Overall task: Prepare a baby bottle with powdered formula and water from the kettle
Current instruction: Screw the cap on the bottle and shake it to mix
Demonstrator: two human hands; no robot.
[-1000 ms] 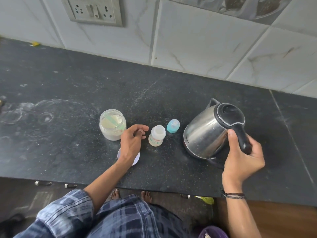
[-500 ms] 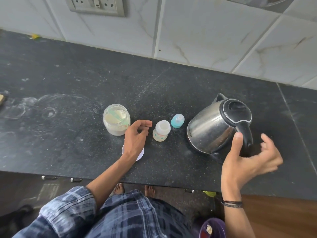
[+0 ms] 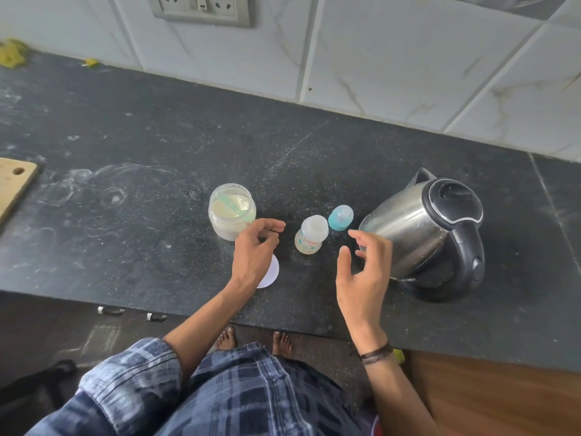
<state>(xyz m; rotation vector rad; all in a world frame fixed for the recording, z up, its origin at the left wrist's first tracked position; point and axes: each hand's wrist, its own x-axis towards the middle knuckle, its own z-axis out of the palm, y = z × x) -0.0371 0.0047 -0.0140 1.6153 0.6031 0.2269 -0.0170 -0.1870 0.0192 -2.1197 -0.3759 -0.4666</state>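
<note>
A small open baby bottle (image 3: 310,235) stands upright on the dark counter (image 3: 157,152), with its teal cap (image 3: 340,218) just behind it. To its left stands an open jar of formula powder (image 3: 232,211) with a green scoop inside. The steel kettle (image 3: 424,228) with a black lid and handle stands at the right. My left hand (image 3: 256,251) hovers between the jar and the bottle, fingers loosely curled, holding nothing. My right hand (image 3: 364,272) is spread, empty, right of the bottle and in front of the kettle.
The jar's white lid (image 3: 270,273) lies flat under my left hand. A wooden board (image 3: 14,184) sits at the left edge. A wall socket (image 3: 201,7) is mounted on the tiles behind. The counter's front edge runs just below my wrists.
My right hand let go of the kettle handle and moved left toward the bottle. The left hand stayed where it was.
</note>
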